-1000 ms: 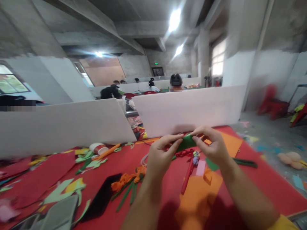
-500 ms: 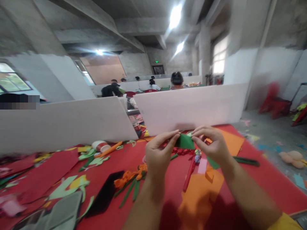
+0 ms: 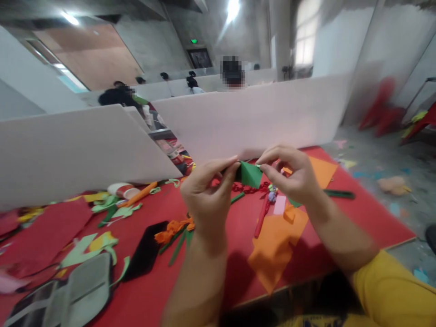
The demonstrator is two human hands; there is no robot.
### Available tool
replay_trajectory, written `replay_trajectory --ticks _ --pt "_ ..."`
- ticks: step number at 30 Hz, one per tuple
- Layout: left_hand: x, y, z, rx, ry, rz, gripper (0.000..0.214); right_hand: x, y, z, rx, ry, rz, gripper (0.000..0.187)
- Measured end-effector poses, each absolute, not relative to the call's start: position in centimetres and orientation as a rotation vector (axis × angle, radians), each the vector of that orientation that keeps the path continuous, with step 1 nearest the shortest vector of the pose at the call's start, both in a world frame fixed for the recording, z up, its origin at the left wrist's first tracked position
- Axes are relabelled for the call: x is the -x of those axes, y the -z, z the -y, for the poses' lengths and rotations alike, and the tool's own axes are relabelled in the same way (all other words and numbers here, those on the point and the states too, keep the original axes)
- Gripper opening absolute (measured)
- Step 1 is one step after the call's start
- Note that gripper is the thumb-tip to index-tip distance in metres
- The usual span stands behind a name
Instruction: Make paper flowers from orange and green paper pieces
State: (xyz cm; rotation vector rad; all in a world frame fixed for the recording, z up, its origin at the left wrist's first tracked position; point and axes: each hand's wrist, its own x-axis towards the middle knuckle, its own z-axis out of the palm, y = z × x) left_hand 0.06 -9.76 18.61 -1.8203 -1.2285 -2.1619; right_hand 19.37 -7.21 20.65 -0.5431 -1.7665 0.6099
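A folded piece of green paper (image 3: 251, 175) is held up above the red table between my two hands. Its left edge is pinched between thumb and fingers of my left hand (image 3: 209, 193). My right hand (image 3: 289, 170) is closed in a pinch at the paper's upper right corner. Below the hands lie a red pen (image 3: 261, 217) with a beaded-looking top, a pink slip (image 3: 279, 205) and sheets of orange paper (image 3: 277, 247). Orange paper flowers (image 3: 170, 230) with green stems rest left of my left wrist, partly hidden by it.
White boards (image 3: 259, 118) stand along the table's far edge. On the left are a black flat object (image 3: 145, 250), an open grey case (image 3: 86, 288), a paper cup (image 3: 122, 190), an orange marker (image 3: 139, 196) and scraps. Dark green scissors-like handles or a strip (image 3: 339, 194) lie right.
The view has tilted down and shifted right, so more of the table's near edge shows. The green paper has turned, showing a crease and a pointed lower edge; both hands still pinch it.
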Motion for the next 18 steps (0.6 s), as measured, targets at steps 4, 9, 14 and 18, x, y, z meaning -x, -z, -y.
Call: replay_trajectory --ticks 4,9,14,18 --pt "-0.1 -18.5 9.7 1.829 2.16 1.23 0.01 -19.4 -20.7 7.0 0.521 -0.587 1.798 0.007" --pt "0.1 -18.0 9.6 1.803 2.173 1.223 0.01 -19.4 -20.4 6.8 0.482 -0.691 1.797 0.005" --pt "0.4 -17.4 9.2 1.851 2.291 1.193 0.01 -19.2 -19.9 6.4 0.404 -0.819 1.795 0.006" --pt "0.6 -17.2 8.8 2.007 2.361 1.099 0.013 -18.9 -19.4 6.1 0.37 -0.825 1.795 0.018"
